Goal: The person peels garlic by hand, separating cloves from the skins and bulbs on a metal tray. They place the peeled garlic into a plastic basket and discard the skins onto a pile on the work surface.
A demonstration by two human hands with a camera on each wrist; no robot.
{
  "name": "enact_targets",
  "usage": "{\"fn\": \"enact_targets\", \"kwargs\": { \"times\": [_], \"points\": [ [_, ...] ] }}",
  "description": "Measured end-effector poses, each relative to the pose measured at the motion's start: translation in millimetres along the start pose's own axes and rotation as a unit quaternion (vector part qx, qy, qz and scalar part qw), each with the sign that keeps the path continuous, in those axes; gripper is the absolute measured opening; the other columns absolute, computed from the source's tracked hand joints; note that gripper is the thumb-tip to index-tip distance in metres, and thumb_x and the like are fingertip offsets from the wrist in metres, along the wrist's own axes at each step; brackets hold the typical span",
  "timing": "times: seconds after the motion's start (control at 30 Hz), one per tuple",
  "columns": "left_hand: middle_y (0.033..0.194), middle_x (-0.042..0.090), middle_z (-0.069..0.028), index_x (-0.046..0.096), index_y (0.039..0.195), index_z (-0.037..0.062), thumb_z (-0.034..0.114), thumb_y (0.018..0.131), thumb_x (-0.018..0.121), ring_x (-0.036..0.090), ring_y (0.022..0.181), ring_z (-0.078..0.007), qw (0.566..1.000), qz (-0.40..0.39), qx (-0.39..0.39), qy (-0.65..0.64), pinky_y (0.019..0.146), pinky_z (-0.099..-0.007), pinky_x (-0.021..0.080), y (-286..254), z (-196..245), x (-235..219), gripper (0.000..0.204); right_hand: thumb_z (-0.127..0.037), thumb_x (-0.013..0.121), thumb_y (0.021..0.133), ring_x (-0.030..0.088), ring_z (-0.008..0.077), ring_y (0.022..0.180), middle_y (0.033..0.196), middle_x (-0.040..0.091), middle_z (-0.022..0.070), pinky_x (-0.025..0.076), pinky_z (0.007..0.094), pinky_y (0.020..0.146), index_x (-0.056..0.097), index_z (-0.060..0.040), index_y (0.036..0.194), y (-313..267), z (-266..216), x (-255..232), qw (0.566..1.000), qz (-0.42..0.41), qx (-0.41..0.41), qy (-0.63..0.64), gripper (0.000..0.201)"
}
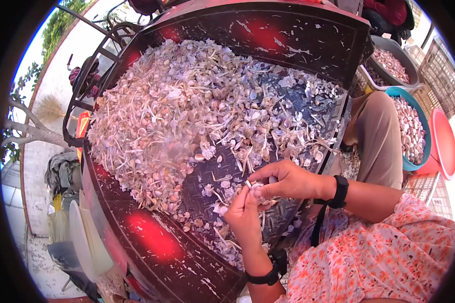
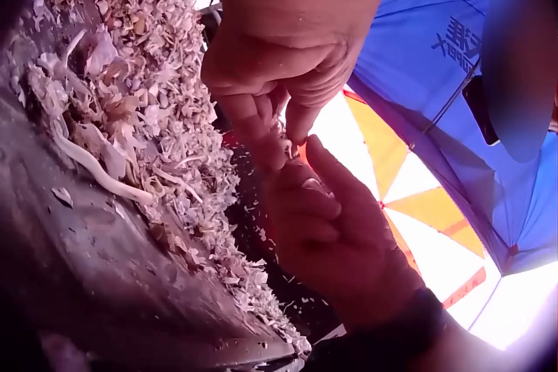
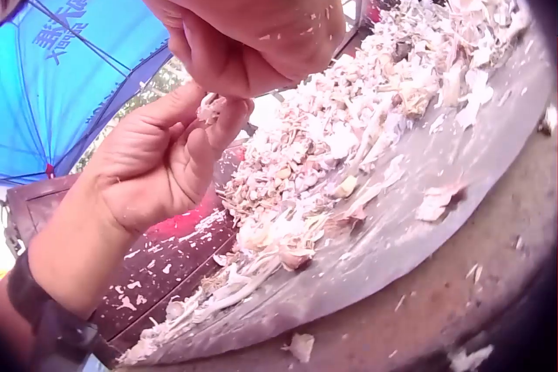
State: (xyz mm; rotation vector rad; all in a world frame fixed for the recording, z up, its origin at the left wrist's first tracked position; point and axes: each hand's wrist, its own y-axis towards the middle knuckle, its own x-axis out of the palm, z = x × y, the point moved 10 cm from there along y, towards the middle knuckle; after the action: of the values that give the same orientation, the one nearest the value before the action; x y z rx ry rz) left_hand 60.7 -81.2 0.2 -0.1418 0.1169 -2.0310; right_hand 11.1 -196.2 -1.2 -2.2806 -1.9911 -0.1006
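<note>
Both hands meet over the near side of a metal cargo bed [image 1: 202, 177]. My left hand [image 1: 245, 214] pinches a small pale piece of garlic [image 3: 209, 109] between thumb and fingers. From the other side my right hand [image 1: 288, 181] grips the same piece, its fingertips right against the left ones. Fingers cover most of the garlic in every view. Beyond the hands spreads a large heap of garlic cloves [image 1: 151, 116] mixed with papery skins and dry stalks. Loose stalks and skins [image 1: 227, 194] lie just under the hands.
Dark red bed walls [image 1: 298, 38] with peeling paint surround the heap. At the right stand a teal basin [image 1: 425, 132] of cloves, a red basin [image 1: 445, 144] and a grey tub [image 1: 412, 60] of cloves. My knee [image 1: 379, 131] is beside the bed's edge. A blue umbrella [image 2: 418, 67] hangs overhead.
</note>
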Motion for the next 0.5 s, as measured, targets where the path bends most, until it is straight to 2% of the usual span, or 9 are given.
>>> {"fn": "enact_targets", "kwargs": {
  "times": [0.03, 0.07, 0.17, 0.23, 0.33, 0.37, 0.43, 0.5],
  "points": [
    [0.084, 0.065, -0.0123, 0.057, 0.11, -0.0105, 0.004, 0.083, 0.062, 0.063, 0.066, -0.0134, 1.0, 0.003, -0.006, -0.011, 0.056, -0.0247, 0.055, -2, -1, 0, 0.031, -0.02, 0.063, 0.087, 0.055, 0.0087, 0.089, 0.093, 0.06, 0.003, 0.046, 0.0238, 0.076, 0.056, -0.0011, 0.118, -1, 0, -1, 0.999, -0.001, 0.01, -0.045, 0.037],
    [0.084, 0.065, -0.0123, 0.057, 0.11, -0.0105, 0.004, 0.083, 0.062, 0.063, 0.066, -0.0134, 1.0, 0.002, -0.007, -0.01, 0.056, -0.0247, 0.055, -3, 1, 1, 0.031, -0.02, 0.063, 0.087, 0.055, 0.0087, 0.089, 0.093, 0.06, 0.003, 0.046, 0.0238, 0.076, 0.056, -0.0011, 0.118, -1, 0, -1, 0.999, 0.0, 0.011, -0.045, 0.037],
    [0.085, 0.066, -0.0125, 0.057, 0.111, -0.0104, 0.003, 0.082, 0.062, 0.064, 0.067, -0.0144, 0.999, -0.021, 0.007, -0.034, 0.055, -0.0241, 0.055, -5, 7, 6, 0.032, -0.02, 0.061, 0.088, 0.055, 0.0086, 0.094, 0.099, 0.06, 0.003, 0.046, 0.0234, 0.078, 0.057, -0.0023, 0.117, -1, 2, 3, 1.0, 0.001, 0.001, 0.024, 0.034],
    [0.086, 0.066, -0.0105, 0.059, 0.107, -0.0091, -0.002, 0.083, 0.06, 0.062, 0.07, -0.0117, 0.999, -0.014, -0.029, -0.008, 0.06, -0.0237, 0.055, -8, -3, 3, 0.025, -0.022, 0.062, 0.088, 0.057, 0.008, 0.08, 0.087, 0.063, 0.0021, 0.047, 0.0231, 0.069, 0.06, -0.0011, 0.11, -3, 5, 1, 0.996, 0.049, -0.02, 0.078, 0.03],
    [0.08, 0.066, -0.0113, 0.062, 0.101, -0.0093, -0.003, 0.081, 0.061, 0.063, 0.067, -0.0123, 0.999, 0.013, -0.037, -0.03, 0.059, -0.0241, 0.054, -12, -3, 2, 0.021, -0.021, 0.061, 0.089, 0.056, 0.0072, 0.077, 0.083, 0.062, 0.0002, 0.047, 0.0221, 0.068, 0.06, -0.0012, 0.109, -7, 14, 8, 0.989, 0.016, 0.022, 0.142, 0.028],
    [0.08, 0.066, -0.0113, 0.062, 0.101, -0.0093, -0.003, 0.081, 0.061, 0.063, 0.067, -0.0123, 0.999, 0.013, -0.037, -0.03, 0.059, -0.0241, 0.054, -13, -3, 3, 0.021, -0.021, 0.06, 0.088, 0.055, 0.0059, 0.076, 0.081, 0.062, -0.0005, 0.047, 0.0228, 0.068, 0.061, -0.0007, 0.104, -8, 15, 10, 0.987, 0.014, 0.029, 0.157, 0.025],
    [0.078, 0.066, -0.013, 0.061, 0.098, -0.0095, -0.004, 0.078, 0.061, 0.066, 0.065, -0.0174, 0.999, 0.029, -0.025, -0.025, 0.056, -0.0251, 0.055, -15, -1, 1, 0.021, -0.021, 0.06, 0.088, 0.054, 0.0056, 0.075, 0.08, 0.062, -0.0002, 0.046, 0.0234, 0.067, 0.062, -0.0006, 0.101, -7, 13, 7, 0.992, 0.019, 0.017, 0.121, 0.024],
    [0.077, 0.066, -0.0128, 0.063, 0.093, -0.0092, -0.005, 0.077, 0.061, 0.065, 0.063, -0.0171, 0.998, 0.038, -0.021, -0.047, 0.057, -0.0255, 0.054, -17, -2, -3, 0.017, -0.021, 0.06, 0.088, 0.053, 0.0052, 0.073, 0.08, 0.062, 0.0, 0.046, 0.024, 0.066, 0.062, -0.0005, 0.098, -7, 11, 4, 0.996, 0.025, 0.003, 0.087, 0.023]
  ]
}}
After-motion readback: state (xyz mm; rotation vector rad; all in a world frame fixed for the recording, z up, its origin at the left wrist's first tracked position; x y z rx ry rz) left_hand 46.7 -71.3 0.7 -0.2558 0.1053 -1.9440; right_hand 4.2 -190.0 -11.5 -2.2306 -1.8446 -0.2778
